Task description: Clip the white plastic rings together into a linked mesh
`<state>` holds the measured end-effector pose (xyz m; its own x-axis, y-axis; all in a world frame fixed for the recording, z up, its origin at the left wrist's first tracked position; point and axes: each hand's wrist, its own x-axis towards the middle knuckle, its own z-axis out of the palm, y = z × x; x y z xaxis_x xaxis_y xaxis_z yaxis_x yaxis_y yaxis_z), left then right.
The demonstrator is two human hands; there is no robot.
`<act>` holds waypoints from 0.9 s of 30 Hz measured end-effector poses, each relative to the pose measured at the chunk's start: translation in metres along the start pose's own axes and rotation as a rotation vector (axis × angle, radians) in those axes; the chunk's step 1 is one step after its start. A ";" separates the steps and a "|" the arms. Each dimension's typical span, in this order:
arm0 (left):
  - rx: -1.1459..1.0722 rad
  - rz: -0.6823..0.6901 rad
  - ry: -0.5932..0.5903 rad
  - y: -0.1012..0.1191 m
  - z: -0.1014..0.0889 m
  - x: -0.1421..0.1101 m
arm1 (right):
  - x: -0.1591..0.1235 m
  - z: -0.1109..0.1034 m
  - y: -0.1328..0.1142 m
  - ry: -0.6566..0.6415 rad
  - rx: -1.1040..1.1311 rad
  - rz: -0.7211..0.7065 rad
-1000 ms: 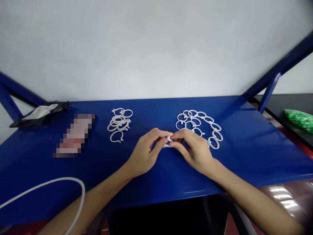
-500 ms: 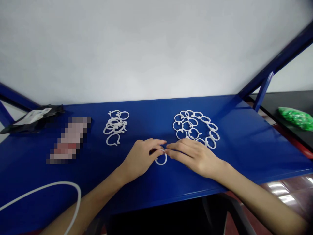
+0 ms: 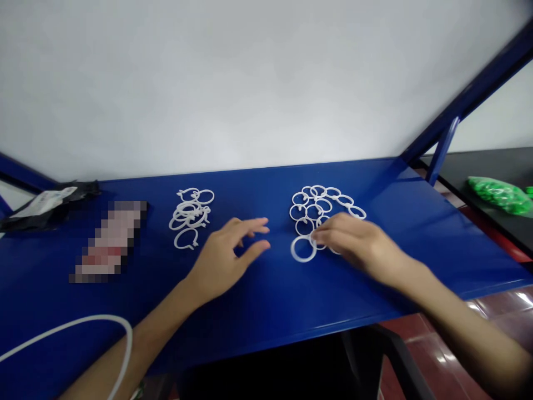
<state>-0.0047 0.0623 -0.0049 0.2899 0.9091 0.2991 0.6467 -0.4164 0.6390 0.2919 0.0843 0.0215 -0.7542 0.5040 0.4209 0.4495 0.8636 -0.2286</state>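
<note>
Between the fingertips of my right hand [image 3: 353,239] is a white plastic ring [image 3: 303,249], held at its right side. It hangs at the near edge of a coiled group of white rings [image 3: 313,212], part of which my hand covers. My left hand [image 3: 227,253] is empty, thumb and fingers apart, over the middle of the table. Left of it lies a loose pile of white rings [image 3: 189,214], several of them with small knobbed ends; the nearest one [image 3: 186,239] lies at the front of the pile.
The blue table [image 3: 266,311] stands against a white wall. On its left are a black plastic packet [image 3: 50,203] and a pixelated item [image 3: 110,239]. A white cable [image 3: 83,319] loops over my left forearm. A green bag [image 3: 497,194] lies on a dark surface at right.
My right hand has moved right with the ring, away from my left hand, to the coiled group. The left hand has let go of the ring and its fingers have spread.
</note>
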 end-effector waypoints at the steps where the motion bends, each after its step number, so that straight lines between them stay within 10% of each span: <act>1: 0.102 -0.016 0.085 -0.007 -0.005 0.003 | -0.006 -0.010 0.014 0.026 0.004 0.044; 9: 0.829 -0.146 0.138 -0.051 -0.037 0.014 | -0.030 -0.029 0.106 0.022 0.023 0.208; 27: 0.954 -0.206 0.012 -0.062 -0.040 0.013 | -0.034 -0.018 0.123 -0.102 0.018 0.184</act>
<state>-0.0688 0.0997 -0.0121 0.1038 0.9610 0.2563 0.9849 -0.0635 -0.1609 0.3816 0.1729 -0.0055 -0.7052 0.6514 0.2800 0.5759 0.7566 -0.3097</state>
